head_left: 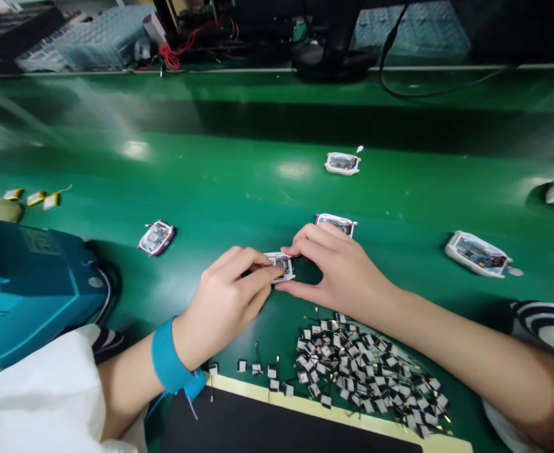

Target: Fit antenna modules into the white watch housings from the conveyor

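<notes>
Both hands meet at a small white device housing (283, 267) with an exposed circuit board, near the middle of the green bench. My left hand (232, 292) is closed on its left side, the fingers reaching over the board. At its right edge, the thumb and index finger of my right hand (336, 264) grip the housing's upper and lower corners. Just behind my right hand lies another open device housing (337, 224), partly covered by the fingers. Below the hands is a pile of small black-and-white parts with thin leads (366, 368).
More open housings lie at the left (157, 238), the back (343, 163) and the right (477, 253). A teal machine (41, 289) stands at the left, with yellow batteries (36, 199) behind it. A black mat (277, 425) lies in front; a monitor stand (336, 53) is at the back.
</notes>
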Demonstrator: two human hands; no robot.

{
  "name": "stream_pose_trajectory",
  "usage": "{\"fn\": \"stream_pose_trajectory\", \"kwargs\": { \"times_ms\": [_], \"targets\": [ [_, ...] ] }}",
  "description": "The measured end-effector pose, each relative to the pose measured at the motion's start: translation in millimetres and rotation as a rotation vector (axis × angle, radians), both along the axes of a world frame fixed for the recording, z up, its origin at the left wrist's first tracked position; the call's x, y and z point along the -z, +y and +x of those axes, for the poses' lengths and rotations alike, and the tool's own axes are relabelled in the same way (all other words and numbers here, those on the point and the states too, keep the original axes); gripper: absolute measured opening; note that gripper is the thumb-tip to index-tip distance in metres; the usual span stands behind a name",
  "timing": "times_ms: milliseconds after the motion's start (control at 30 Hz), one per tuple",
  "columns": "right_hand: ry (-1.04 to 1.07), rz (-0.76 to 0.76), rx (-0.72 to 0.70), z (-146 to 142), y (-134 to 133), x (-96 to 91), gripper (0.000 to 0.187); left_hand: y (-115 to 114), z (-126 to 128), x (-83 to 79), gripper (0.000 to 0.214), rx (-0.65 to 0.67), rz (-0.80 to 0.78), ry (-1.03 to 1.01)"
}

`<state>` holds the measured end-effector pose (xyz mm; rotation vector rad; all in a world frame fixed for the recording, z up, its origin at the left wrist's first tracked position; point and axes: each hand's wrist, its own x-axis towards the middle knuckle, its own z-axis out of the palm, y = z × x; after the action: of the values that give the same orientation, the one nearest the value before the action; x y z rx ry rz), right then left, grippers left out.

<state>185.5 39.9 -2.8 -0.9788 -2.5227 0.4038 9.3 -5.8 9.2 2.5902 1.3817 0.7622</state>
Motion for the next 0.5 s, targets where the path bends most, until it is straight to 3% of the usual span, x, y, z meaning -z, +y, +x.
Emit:
{"fn": "stream_pose_trajectory", "kwargs": {
  "times_ms": [500],
  "targets": [
    [-0.018, 0.021, 0.016, 1.5, 0.3, 0.2, 0.031, 1.2, 2.3, -1.9, 0.015, -0.004, -0.001, 0.061]
  ]
}}
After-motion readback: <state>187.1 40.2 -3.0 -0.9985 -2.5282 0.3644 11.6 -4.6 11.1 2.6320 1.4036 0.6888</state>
